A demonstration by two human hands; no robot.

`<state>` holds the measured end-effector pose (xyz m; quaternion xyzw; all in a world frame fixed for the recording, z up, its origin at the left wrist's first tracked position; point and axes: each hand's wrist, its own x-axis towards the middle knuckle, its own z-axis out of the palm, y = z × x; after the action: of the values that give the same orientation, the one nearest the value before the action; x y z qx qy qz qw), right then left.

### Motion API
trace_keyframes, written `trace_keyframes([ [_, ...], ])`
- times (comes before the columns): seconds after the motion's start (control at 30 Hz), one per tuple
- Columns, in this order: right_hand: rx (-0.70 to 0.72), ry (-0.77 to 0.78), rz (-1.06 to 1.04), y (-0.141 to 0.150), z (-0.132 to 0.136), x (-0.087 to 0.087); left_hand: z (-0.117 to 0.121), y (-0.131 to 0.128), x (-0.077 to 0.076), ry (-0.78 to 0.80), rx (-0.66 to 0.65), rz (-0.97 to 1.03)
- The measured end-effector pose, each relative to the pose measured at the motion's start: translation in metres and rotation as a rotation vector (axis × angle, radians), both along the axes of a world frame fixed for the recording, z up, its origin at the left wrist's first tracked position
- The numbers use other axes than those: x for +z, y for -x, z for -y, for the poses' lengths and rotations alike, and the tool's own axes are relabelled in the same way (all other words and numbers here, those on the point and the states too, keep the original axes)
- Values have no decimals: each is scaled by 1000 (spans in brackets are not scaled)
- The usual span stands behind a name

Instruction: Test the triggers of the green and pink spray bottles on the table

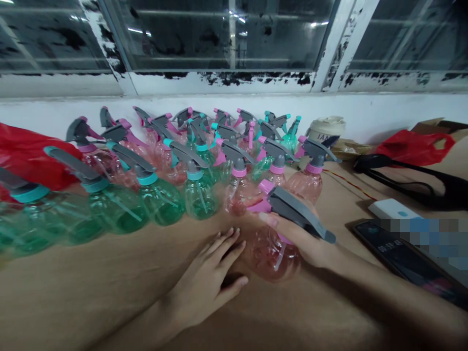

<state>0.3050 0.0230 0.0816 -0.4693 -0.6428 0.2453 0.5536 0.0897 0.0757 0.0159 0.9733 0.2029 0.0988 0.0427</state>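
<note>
My right hand [310,239] grips a pink spray bottle [272,258] by its neck, just under the grey and pink trigger head. The bottle stands on the wooden table with a pale tube inside its clear body. Left of it, my left hand [210,278] rests on the tabletop, fingers spread and holding nothing. Just beyond the hands stand another pink spray bottle [237,192] and a green spray bottle [200,200], both with grey trigger heads.
Several more green and pink spray bottles crowd the back and left, by a red plastic bag [36,151]. To the right lie a phone [391,248], a white box [395,209], a black strap [417,170] and another red bag [413,146]. A white tub [326,127] stands against the wall.
</note>
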Motion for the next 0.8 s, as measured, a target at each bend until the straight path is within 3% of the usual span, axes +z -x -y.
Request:
trace_keyframes([
  [0.37, 56, 96, 0, -3, 5, -1, 1, 0, 2, 23, 8, -4],
  [0.63, 59, 6, 85, -4, 5, 9, 2, 0, 2, 8, 2, -10],
  [0.8, 83, 83, 40, -6, 5, 0, 2, 0, 2, 27, 12, 6],
])
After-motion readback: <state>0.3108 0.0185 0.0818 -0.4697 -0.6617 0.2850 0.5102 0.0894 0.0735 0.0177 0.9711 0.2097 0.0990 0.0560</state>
